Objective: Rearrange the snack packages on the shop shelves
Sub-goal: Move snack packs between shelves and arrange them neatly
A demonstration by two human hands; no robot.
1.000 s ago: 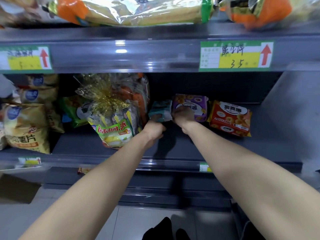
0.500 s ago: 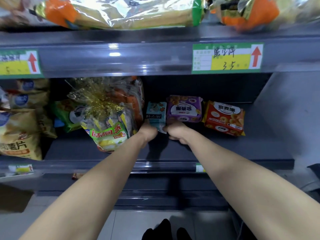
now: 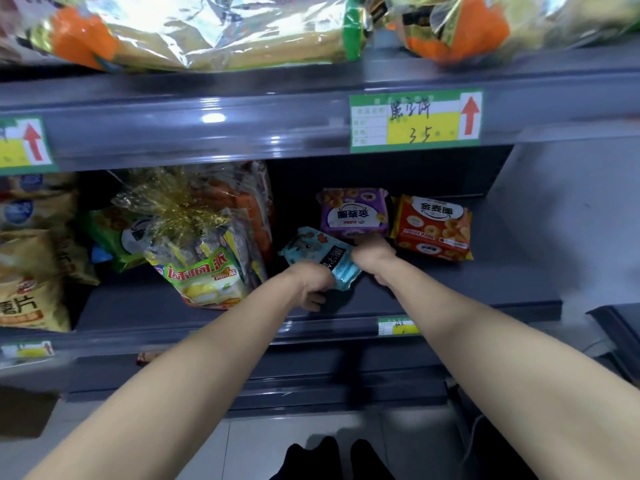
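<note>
Left hand and right hand both gripping a teal snack packet, tilted over the middle shelf, purple packet at 12 o'clock, red packet reading 金麦圈 at 2 o'clock, price tag marked 35 above, teal packet upright farther back half a second ago

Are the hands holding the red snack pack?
No, the left hand and right hand hold the blue packet, while the red pack lies untouched on the shelf.
</note>
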